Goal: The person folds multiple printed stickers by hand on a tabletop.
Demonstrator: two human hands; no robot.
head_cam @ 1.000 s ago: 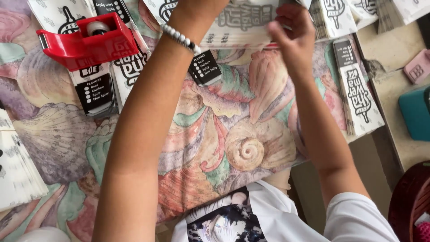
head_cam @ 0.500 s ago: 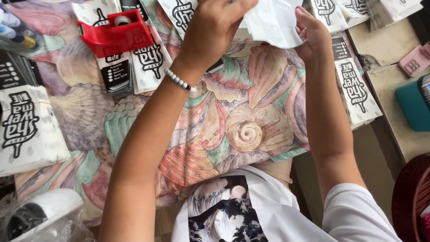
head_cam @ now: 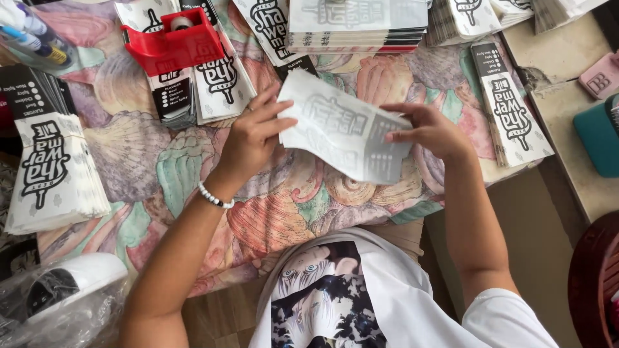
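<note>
I hold a flat white printed paper sheet [head_cam: 345, 132] in the air over the table, printed side down. My left hand [head_cam: 253, 135] pinches its left edge and my right hand [head_cam: 431, 132] grips its right edge. A bead bracelet is on my left wrist. Beyond the sheet lies a thick stack of the same sheets [head_cam: 358, 26] at the table's far edge. Further piles of folded printed paper sleeves sit at the left [head_cam: 55, 171], the upper left [head_cam: 219, 80] and the right [head_cam: 512, 113].
A red tape dispenser [head_cam: 173, 40] sits on a pile at the upper left. The table carries a shell-patterned cloth [head_cam: 161, 174]. Markers [head_cam: 29, 38] lie at the far left, a plastic-wrapped white object [head_cam: 64, 290] at the lower left, a teal box [head_cam: 596, 135] at the right.
Both hands reached to the far stack, lifted one sheet off it and drew it back toward me. The view also tilted, bringing the left pile into sight.
</note>
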